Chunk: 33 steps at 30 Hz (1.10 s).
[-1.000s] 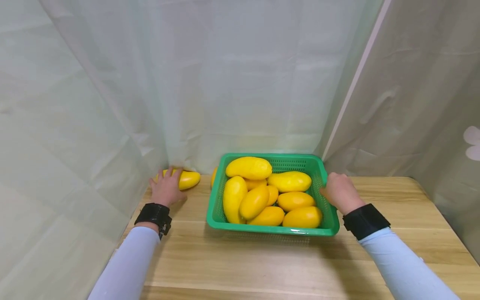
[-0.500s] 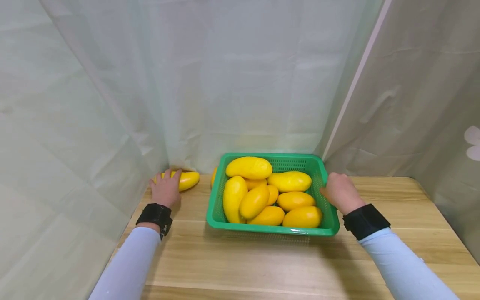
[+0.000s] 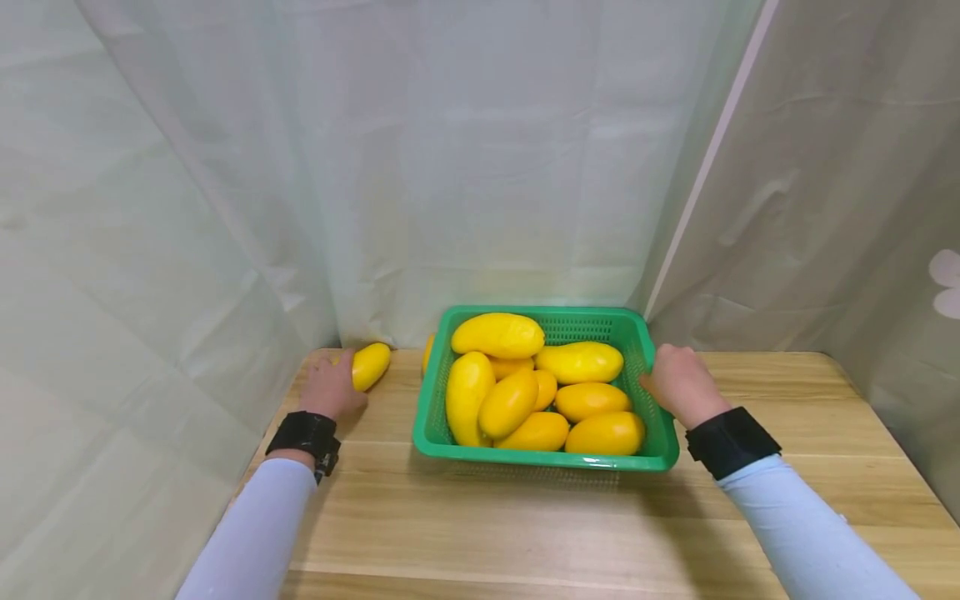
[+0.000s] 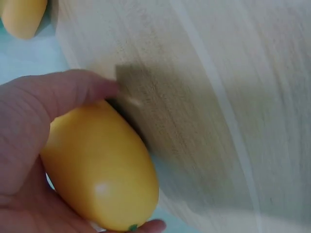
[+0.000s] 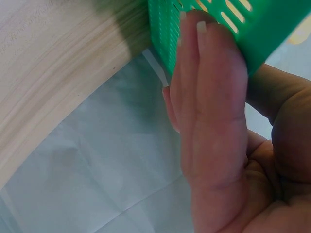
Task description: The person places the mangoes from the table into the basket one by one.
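Observation:
At the back left of the table, my left hand (image 3: 330,388) grips a smooth yellow mango (image 3: 372,367). In the left wrist view the thumb lies across one end of the mango (image 4: 104,165) and the fingers wrap beneath it; a small green stem spot shows at the other end. The green plastic basket (image 3: 540,460) stands in the middle, holding several yellow mangoes (image 3: 592,403). My right hand (image 3: 681,385) holds its right rim, the thumb on one side and the fingers against the slotted outer wall (image 5: 165,36).
Another yellow mango (image 3: 427,353) lies behind the basket's left side, mostly hidden by it. Pale cloth curtains (image 3: 480,167) hang along the back and both sides of the wooden table (image 3: 480,533).
The mango at my left hand has turned from lying sideways to a slant, and the fingers have drawn in around it. My right hand and the basket have stayed still.

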Each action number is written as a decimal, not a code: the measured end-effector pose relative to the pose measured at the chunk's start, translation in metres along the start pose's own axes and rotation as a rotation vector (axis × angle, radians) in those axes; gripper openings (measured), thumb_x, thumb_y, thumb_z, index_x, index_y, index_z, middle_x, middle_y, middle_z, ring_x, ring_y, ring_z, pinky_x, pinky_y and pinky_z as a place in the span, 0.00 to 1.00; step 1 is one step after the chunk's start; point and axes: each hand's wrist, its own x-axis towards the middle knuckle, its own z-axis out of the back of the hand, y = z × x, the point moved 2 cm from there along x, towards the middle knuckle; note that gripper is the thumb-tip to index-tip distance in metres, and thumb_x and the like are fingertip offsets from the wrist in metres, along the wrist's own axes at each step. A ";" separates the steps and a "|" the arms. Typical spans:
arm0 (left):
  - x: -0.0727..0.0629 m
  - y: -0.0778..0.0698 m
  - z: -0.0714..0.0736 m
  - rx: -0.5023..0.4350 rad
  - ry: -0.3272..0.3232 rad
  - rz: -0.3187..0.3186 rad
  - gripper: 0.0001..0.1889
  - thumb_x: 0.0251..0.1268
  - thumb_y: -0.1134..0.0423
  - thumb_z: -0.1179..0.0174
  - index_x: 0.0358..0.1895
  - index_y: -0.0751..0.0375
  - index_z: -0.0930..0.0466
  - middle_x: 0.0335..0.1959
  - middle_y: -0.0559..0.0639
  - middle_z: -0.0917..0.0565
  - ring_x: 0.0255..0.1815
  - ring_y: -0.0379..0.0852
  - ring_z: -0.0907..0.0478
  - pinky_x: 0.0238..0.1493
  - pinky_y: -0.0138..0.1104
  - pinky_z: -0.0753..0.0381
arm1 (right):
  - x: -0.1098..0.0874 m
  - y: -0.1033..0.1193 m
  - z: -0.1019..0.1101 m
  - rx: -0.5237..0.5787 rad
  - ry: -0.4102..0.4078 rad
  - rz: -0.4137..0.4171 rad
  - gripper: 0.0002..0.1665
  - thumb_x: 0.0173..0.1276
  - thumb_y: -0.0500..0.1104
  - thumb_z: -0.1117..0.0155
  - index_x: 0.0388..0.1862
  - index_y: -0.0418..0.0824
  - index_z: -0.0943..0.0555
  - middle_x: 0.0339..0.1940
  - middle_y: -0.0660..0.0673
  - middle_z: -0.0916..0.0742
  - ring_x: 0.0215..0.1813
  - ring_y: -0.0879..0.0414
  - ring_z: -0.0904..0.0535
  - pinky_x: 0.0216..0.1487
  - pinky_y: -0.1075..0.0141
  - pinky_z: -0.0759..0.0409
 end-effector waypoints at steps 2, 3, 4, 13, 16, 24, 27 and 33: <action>-0.001 0.000 0.001 -0.025 0.011 0.006 0.44 0.47 0.55 0.34 0.68 0.62 0.45 0.49 0.75 0.34 0.47 0.70 0.35 0.43 0.58 0.31 | 0.000 0.000 0.000 0.000 -0.003 0.004 0.15 0.62 0.42 0.39 0.30 0.28 0.25 0.20 0.41 0.23 0.21 0.52 0.24 0.19 0.68 0.26; -0.002 0.000 0.001 -0.030 0.013 0.008 0.44 0.48 0.54 0.34 0.68 0.62 0.45 0.49 0.75 0.34 0.47 0.70 0.35 0.43 0.58 0.31 | -0.001 0.000 0.001 0.001 -0.005 0.007 0.14 0.62 0.42 0.39 0.30 0.28 0.25 0.20 0.41 0.23 0.21 0.52 0.25 0.19 0.68 0.26; -0.003 0.000 0.002 -0.032 0.011 0.008 0.44 0.49 0.52 0.35 0.69 0.63 0.45 0.49 0.75 0.33 0.47 0.70 0.35 0.44 0.58 0.31 | -0.001 0.000 0.001 0.001 -0.008 0.010 0.14 0.62 0.41 0.39 0.30 0.28 0.25 0.20 0.41 0.23 0.21 0.51 0.25 0.19 0.68 0.26; -0.005 0.001 -0.003 -0.026 -0.006 0.023 0.44 0.53 0.47 0.37 0.69 0.64 0.48 0.48 0.77 0.33 0.48 0.71 0.35 0.44 0.57 0.31 | -0.002 0.000 0.001 0.003 -0.011 0.022 0.14 0.62 0.41 0.40 0.30 0.28 0.25 0.19 0.41 0.24 0.20 0.51 0.25 0.19 0.68 0.27; -0.007 0.000 -0.002 -0.039 -0.004 0.021 0.44 0.53 0.46 0.37 0.68 0.63 0.47 0.46 0.75 0.32 0.46 0.70 0.33 0.43 0.55 0.31 | -0.002 0.001 0.001 0.004 -0.013 0.024 0.14 0.62 0.41 0.40 0.30 0.28 0.25 0.19 0.41 0.24 0.20 0.51 0.25 0.19 0.68 0.27; -0.011 -0.010 0.008 -0.076 -0.026 -0.020 0.42 0.53 0.46 0.37 0.68 0.61 0.44 0.47 0.70 0.27 0.47 0.66 0.33 0.42 0.52 0.33 | -0.002 0.002 0.002 0.003 -0.010 0.023 0.14 0.62 0.41 0.40 0.30 0.28 0.25 0.20 0.40 0.24 0.21 0.51 0.25 0.18 0.68 0.26; -0.012 -0.017 0.017 -0.085 -0.053 -0.046 0.40 0.55 0.45 0.39 0.68 0.58 0.43 0.46 0.68 0.25 0.46 0.64 0.31 0.39 0.50 0.32 | -0.002 0.003 0.003 0.011 -0.003 0.014 0.14 0.62 0.41 0.40 0.31 0.27 0.25 0.20 0.40 0.23 0.21 0.51 0.25 0.18 0.69 0.26; -0.014 -0.039 0.038 -0.081 -0.094 -0.096 0.40 0.56 0.43 0.41 0.69 0.57 0.43 0.41 0.65 0.28 0.40 0.59 0.30 0.31 0.43 0.32 | -0.002 0.001 0.002 0.014 -0.008 0.014 0.14 0.62 0.41 0.40 0.31 0.27 0.25 0.20 0.40 0.23 0.21 0.51 0.25 0.18 0.68 0.26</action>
